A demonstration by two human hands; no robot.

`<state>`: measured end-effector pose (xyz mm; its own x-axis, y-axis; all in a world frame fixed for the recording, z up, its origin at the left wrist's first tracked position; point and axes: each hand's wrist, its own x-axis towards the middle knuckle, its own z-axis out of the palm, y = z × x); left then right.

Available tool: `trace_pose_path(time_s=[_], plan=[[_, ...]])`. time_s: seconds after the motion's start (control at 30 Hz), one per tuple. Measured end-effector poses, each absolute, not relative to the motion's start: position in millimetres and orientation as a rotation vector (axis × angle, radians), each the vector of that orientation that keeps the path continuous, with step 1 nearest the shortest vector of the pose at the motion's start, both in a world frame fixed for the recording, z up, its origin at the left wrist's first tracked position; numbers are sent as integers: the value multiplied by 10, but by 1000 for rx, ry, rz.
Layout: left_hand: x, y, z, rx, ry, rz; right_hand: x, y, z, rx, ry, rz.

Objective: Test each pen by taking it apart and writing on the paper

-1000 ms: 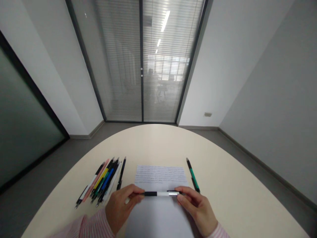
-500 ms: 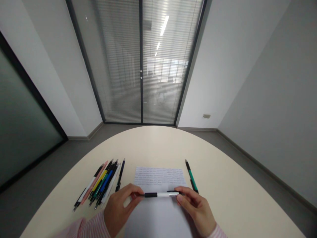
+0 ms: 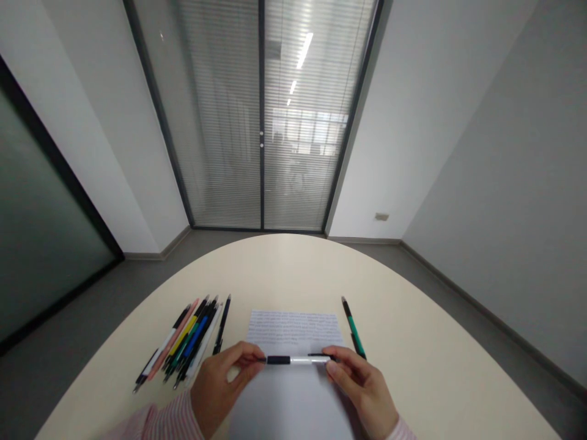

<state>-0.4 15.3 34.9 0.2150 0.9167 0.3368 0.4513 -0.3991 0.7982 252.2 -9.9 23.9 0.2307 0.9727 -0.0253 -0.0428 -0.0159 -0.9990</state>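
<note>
The left hand [image 3: 222,382] pinches one end of a black-and-white pen [image 3: 298,360] between thumb and fingertips; the right hand [image 3: 364,388] has a similarly narrow grip on its other end, by the clip. The pen lies level between the two hands, above a sheet of paper [image 3: 284,403] on the tabletop [image 3: 284,269]. Close rows of writing [image 3: 293,328] fill the sheet's upper part, too small to read; below them the visible paper is plain. Left of the sheet lies a bunch of pens [image 3: 183,345], with a dark pen [image 3: 223,321] just beside it. A green-and-black pen [image 3: 353,326] lies right of the sheet. Any lettering on the barrels is too small to make out.
</note>
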Motion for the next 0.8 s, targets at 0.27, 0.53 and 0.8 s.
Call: trace_pose_path(time_s=[0.27, 0.53, 0.8], plan=[[14, 145, 369, 1889, 1201, 1161, 2488, -106, 289, -1297, -978, 1063], [-17, 181, 357, 1950, 1233, 1075, 2491, -99, 281, -1315, -985, 1041], [29, 147, 466, 1933, 1205, 1189, 2467, -110, 318, -1314, -967, 1039]])
